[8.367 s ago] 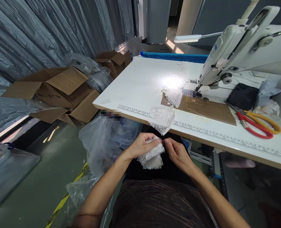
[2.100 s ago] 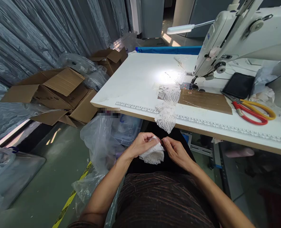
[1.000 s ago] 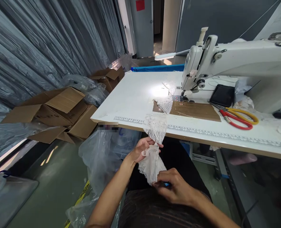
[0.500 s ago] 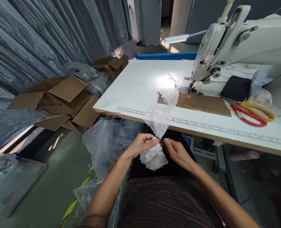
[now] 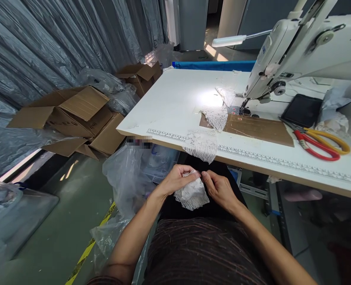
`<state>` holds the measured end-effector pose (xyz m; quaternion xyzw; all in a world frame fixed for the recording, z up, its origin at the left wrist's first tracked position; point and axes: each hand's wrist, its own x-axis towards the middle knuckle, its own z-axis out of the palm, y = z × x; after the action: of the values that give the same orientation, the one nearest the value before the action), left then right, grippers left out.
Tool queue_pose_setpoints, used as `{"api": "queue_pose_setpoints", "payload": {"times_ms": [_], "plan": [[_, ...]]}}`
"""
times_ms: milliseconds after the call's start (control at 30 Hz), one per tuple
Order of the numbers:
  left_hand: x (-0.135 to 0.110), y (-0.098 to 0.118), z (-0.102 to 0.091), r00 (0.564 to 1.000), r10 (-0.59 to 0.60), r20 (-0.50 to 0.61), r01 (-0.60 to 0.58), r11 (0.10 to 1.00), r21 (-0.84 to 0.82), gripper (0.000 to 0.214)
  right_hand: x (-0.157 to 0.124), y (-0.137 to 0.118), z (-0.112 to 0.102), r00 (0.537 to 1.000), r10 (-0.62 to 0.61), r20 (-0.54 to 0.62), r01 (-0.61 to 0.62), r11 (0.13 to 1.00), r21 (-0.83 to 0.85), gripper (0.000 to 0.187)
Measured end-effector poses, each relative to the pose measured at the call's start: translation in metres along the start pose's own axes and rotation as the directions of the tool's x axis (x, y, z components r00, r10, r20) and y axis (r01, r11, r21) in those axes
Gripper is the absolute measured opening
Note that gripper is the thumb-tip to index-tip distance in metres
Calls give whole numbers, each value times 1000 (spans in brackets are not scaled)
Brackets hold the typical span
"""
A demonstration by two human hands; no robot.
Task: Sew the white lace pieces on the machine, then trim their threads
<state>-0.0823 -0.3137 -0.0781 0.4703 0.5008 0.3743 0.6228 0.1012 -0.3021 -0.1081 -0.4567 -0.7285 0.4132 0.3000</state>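
Over my lap, my left hand [image 5: 180,179] is closed on a bunched piece of white lace [image 5: 192,194], whose scalloped end hangs below the fingers. Right beside it, my right hand [image 5: 220,188] is pinched at the lace's upper edge; a small dark thing shows at its fingertips, too small to name. Above both hands, a strip of white lace [image 5: 201,144] droops over the table's front edge, apart from my fingers. This strip runs back in scalloped sections across the table towards the needle area of the white sewing machine [image 5: 270,59].
Red-and-yellow-handled scissors [image 5: 318,144] and a black tray [image 5: 302,111] lie right on the white table [image 5: 163,103]. A brown board [image 5: 261,130] lies before the machine. Open cardboard boxes [image 5: 74,113] and clear plastic bags [image 5: 128,182] are at the left.
The lace strip from the table reached down to my fingers before; now its end hangs higher, separate from the bunched lace in my left hand. The view has shifted slightly.
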Motion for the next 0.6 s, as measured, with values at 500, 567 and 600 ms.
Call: {"api": "queue_pose_setpoints", "payload": {"times_ms": [500, 567, 600], "plan": [[9, -88, -13, 953, 299, 44, -189, 478, 858, 54, 3, 9, -1, 953, 138, -269, -66, 963, 260, 45], [9, -92, -14, 948, 313, 53, -204, 474, 857, 56, 12, 2, -4, 957, 136, -257, -47, 945, 323, 51], [10, -90, -14, 945, 325, 45, -215, 509, 833, 57, 15, -1, -4, 959, 136, -250, -44, 938, 343, 50]]}}
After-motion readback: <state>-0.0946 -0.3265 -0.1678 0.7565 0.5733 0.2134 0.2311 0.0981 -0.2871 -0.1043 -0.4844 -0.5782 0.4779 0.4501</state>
